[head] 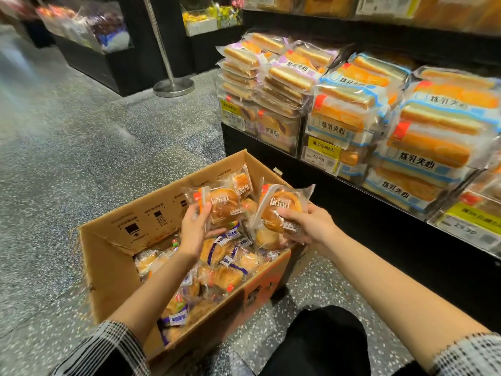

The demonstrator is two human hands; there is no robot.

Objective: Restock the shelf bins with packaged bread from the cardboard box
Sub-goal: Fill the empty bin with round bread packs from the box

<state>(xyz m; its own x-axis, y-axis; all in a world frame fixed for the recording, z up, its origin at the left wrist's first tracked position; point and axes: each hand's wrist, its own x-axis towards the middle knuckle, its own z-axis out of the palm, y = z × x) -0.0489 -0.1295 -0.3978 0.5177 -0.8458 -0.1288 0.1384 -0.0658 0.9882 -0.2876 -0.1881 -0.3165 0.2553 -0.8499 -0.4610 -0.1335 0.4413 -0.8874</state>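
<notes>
Over the cardboard box (130, 240), my left hand (193, 229) gripped one bread pack (221, 206), and my right hand (306, 225) clutched another bun pack (279, 207).

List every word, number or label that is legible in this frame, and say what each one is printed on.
"19.90": white price tag under the yellow tag on the middle shelf bin.
"满39元减5元": that yellow tag.
"炼乳夹心": blue-trimmed bread bags.
"紫米夹心": purple-trimmed bread bag, partly blurred.
"19.90": right-hand price tag, blurred.
Bun packet in the right hand and the one in the left hand: lettering unclear.
Cardboard box print: too small.
</notes>
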